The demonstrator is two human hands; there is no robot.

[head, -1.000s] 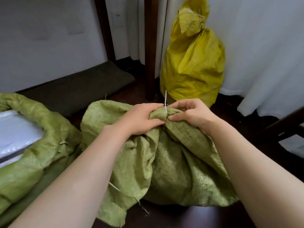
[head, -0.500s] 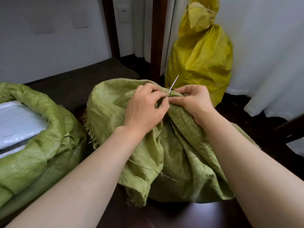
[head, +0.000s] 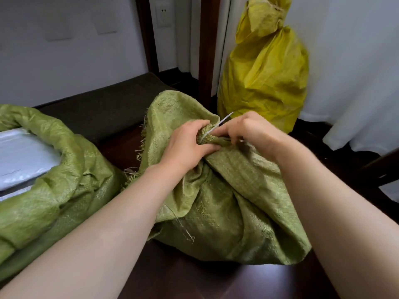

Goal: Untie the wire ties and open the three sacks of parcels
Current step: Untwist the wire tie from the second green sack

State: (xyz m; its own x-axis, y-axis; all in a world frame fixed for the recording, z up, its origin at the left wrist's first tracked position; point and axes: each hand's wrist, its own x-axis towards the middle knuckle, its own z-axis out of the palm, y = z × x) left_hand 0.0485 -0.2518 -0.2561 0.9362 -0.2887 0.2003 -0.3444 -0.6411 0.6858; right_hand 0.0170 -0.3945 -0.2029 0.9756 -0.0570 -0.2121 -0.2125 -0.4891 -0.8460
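A green woven sack [head: 226, 201] sits in the middle on the dark floor, its neck bunched under my hands. My left hand [head: 185, 145] grips the gathered neck from the left. My right hand [head: 248, 132], blurred, pinches at the white wire tie [head: 218, 125] whose free end sticks up to the right between my hands. On the left a second green sack [head: 64, 169] stands open with its rim rolled down, showing grey-white parcels [head: 23, 156]. A yellow sack [head: 267, 70] stands tied shut at the back right.
A dark wooden post [head: 205, 48] rises behind the middle sack, beside white curtains [head: 356, 61]. A dark mat [head: 103, 108] lies along the wall at the back left. A dark wooden chair part [head: 380, 167] juts in at the right edge.
The sack's neck and both hands have shifted; the loose top flap now stands up to the left. The tie's free end has tilted from upright to slanting right. My right hand is moving at the tie.
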